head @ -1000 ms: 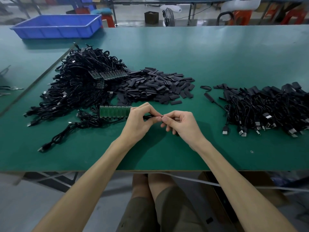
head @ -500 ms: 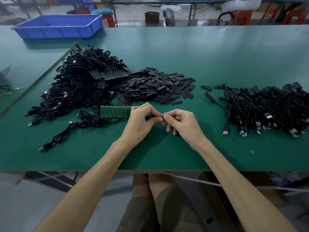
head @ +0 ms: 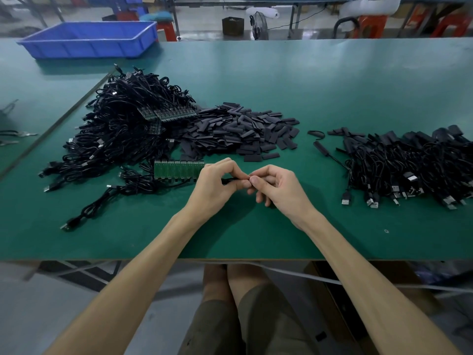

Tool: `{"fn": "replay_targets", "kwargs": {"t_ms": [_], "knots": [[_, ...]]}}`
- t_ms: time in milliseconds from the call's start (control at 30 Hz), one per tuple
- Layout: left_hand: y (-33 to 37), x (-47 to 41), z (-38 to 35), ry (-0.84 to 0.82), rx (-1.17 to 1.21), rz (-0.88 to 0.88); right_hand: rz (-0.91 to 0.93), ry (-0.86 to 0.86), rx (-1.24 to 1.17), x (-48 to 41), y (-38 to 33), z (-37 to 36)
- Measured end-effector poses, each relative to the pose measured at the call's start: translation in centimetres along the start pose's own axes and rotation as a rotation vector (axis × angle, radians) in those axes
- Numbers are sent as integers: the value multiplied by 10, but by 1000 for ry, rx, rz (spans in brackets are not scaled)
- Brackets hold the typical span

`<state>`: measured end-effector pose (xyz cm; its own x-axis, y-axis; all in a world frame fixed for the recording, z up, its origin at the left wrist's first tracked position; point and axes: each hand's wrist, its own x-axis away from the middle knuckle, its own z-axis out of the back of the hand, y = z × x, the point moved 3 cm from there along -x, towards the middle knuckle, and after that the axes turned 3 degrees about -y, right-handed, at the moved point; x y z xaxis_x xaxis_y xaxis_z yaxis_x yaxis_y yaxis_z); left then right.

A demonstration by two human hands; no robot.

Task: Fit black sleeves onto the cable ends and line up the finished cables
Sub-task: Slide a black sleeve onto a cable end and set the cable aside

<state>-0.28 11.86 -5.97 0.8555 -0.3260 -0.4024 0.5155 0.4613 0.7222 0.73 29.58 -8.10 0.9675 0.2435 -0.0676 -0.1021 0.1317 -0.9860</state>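
Risks a crooked or half-seated fit here: with the cable end (head: 231, 179) pinched so near its tip, could buckle the thin lead or push a sleeve on askew if the two pinches fall out of line. Could also drop the small black piece from the fingertips onto the counter (head: 281, 85), close to the loose sleeve pile (head: 238, 131) just above the middle of the frame, and lose it among the rest. Might snag the trailing lead on the green board strip (head: 176, 170) lying just left of the hands and drag it, or tug the tangled heap of unfinished cables (head: 122, 131) in the upper left. Might muddle the finished cables (head: 409, 170) at the right of the frame, laid roughly side by side with plugs toward the lower edge, if set down carelessly. Cannot tell whether a sleeve already sits on the end; too little showing between the fingers. As for pose: left hand (head: 217, 187) at frame centre, knuckles up, fingers curled, thumb and forefinger gripping the black cable end; right hand (head: 277, 188) just beside it, meeting it at the fingertips, thumb and forefinger closed in a pinch on the tip of the same end, other fingers loosely curled beneath. Both forearms reaching in from the lower edge, converging over the near part of the counter, hands low above it.
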Motion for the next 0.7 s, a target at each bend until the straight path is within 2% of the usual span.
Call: {"fn": "replay_targets", "kwargs": {"t_ms": [233,433,700], "knots": [[0,1,0,-3,-3,1,-7,3,11,1,0,-3],[-1,4,-2,63,-106,9,19,123,-35,1,-1,-4],[-5,1,-2,18,23,109,34,150,-64,3,1,3]]}}
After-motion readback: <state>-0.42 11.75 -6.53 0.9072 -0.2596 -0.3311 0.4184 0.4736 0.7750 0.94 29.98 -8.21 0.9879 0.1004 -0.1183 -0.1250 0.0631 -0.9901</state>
